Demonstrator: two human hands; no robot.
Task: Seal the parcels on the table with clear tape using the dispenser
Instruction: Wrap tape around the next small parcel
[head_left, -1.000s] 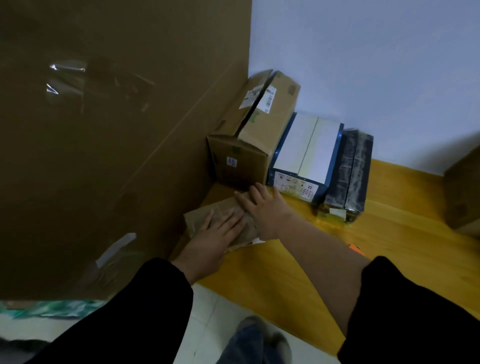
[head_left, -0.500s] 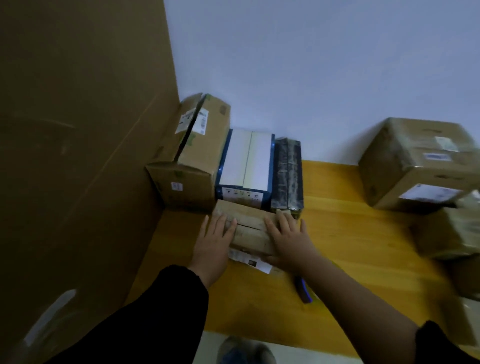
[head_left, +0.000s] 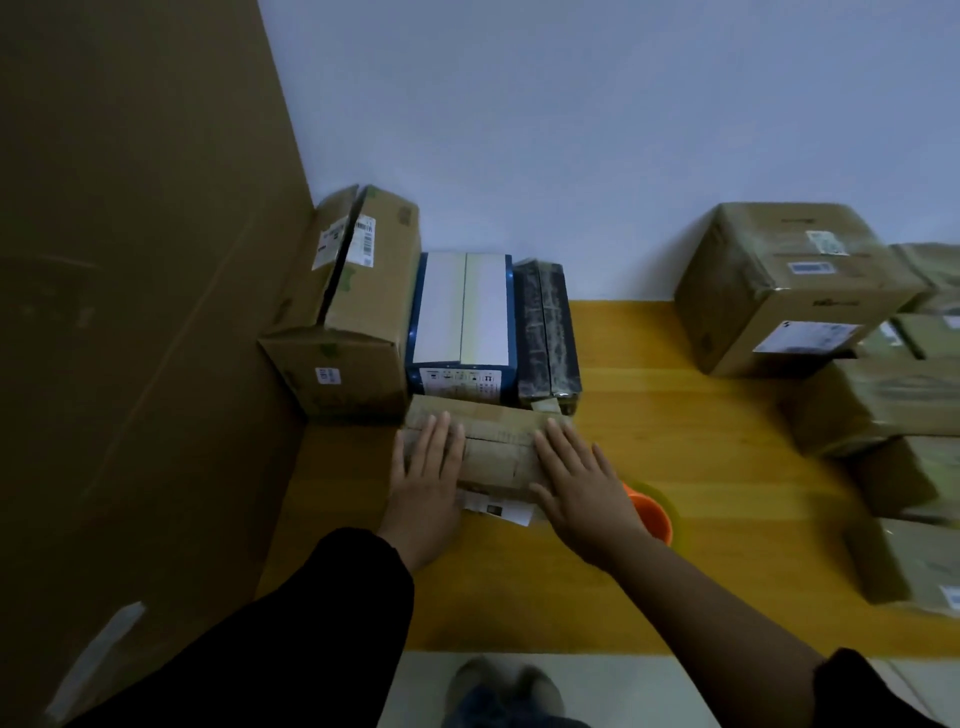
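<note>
A small flat brown parcel (head_left: 493, 449) lies on the yellow wooden table (head_left: 675, 441), pushed up against a row of boxes at the wall. My left hand (head_left: 426, 467) rests flat on its left end with straight fingers. My right hand (head_left: 576, 483) lies flat on its right end, fingers spread. A white label (head_left: 498, 510) sticks out from under the parcel's near edge. An orange tape dispenser (head_left: 652, 514) lies on the table just right of my right wrist, partly hidden by it.
Behind the parcel stand a brown carton (head_left: 353, 312), a blue and white box (head_left: 462, 322) and a dark wrapped box (head_left: 548, 332). A huge cardboard panel (head_left: 130, 338) walls off the left. Several taped parcels (head_left: 789, 286) are stacked at the right.
The view has swung right and the right-hand stack has come into sight. Both hands slid the small parcel right, from the carton's front to the blue box, and flattened on it.
</note>
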